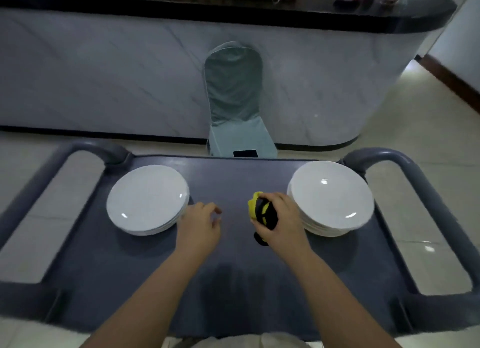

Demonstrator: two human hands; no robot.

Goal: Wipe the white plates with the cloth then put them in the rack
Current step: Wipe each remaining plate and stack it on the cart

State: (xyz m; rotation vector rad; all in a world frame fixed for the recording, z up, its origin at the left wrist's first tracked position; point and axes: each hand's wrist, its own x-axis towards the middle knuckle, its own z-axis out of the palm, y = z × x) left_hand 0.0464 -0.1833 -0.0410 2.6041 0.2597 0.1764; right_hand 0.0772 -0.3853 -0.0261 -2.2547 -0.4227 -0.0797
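Two stacks of white plates stand on the grey cart top (233, 269): a low left stack (146, 199) and a taller right stack (331, 195). My right hand (281, 223) grips a bunched yellow and black cloth (261, 211) just left of the right stack. My left hand (201, 227) hovers over the cart beside the left stack's near right edge, fingers loosely curled and holding nothing. No rack shows in the head view.
The cart has grey loop handles at the left (78, 150) and right (405, 163). Beyond it stands a chair in a grey-green cover (233, 93) against a marble-fronted counter (104, 70) with a black top. Tiled floor lies around.
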